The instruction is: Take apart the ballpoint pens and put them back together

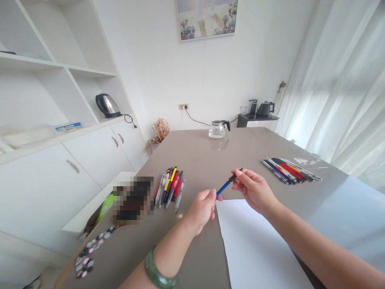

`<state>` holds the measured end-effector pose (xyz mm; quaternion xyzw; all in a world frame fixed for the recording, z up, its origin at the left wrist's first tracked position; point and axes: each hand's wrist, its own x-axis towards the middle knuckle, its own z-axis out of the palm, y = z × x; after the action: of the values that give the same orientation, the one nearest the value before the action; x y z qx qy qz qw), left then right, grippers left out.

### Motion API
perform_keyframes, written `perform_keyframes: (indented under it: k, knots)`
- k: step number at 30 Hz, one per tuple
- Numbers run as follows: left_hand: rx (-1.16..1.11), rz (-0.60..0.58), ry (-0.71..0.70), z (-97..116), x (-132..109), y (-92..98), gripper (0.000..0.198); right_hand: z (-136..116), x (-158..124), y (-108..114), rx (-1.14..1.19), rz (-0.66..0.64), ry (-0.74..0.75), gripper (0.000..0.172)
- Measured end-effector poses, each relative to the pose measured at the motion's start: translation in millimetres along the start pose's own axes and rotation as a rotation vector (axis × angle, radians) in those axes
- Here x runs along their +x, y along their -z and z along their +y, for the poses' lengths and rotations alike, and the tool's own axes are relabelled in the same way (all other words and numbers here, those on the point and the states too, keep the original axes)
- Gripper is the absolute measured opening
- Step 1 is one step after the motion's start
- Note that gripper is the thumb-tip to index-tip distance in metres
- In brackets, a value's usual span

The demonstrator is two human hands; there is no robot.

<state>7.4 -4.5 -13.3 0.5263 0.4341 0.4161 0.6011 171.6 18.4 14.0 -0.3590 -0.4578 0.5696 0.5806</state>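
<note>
A blue pen (223, 188) with a black end is held between my two hands, just above the far edge of a white sheet of paper (255, 249). My left hand (203, 208) pinches its lower blue end, and a green bangle (158, 271) circles that wrist. The fingers of my right hand (251, 186) close on the black end, which points up and to the right. To the left lies a loose pile of pens (171, 186) in several colours. Farther right, a neater row of pens (290, 170) lies side by side on the brown table (192, 156).
A glass pot (217, 130) with a black handle stands at the table's far end. On the left edge lie a blurred-out dark item (134, 200) and a bead string (98, 243). White cabinets (81, 160) line the left; a curtain (339, 92) hangs on the right.
</note>
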Motion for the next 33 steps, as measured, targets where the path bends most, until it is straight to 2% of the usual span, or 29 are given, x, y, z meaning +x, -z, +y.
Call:
perform_keyframes:
  k: [8,11,18,24,33]
  knots:
    - [0.018,-0.011,-0.086,-1,2,3.1,0.024,2,1,2,0.030,-0.033,0.005,0.021]
    - [0.024,-0.009,-0.076,-1,1,1.8,0.021,4,0,0,0.002,-0.049,-0.008,0.022]
    - [-0.062,-0.081,0.032,3,-4,-7.0,0.028,4,-1,0,-0.033,-0.046,-0.009,0.024]
    - [-0.153,-0.041,0.058,6,-4,-8.1,0.037,1,-3,-1,-0.014,-0.068,-0.041,0.023]
    - [0.000,-0.052,-0.081,-1,-2,-4.5,0.024,4,-4,-1,0.017,-0.096,-0.041,0.020]
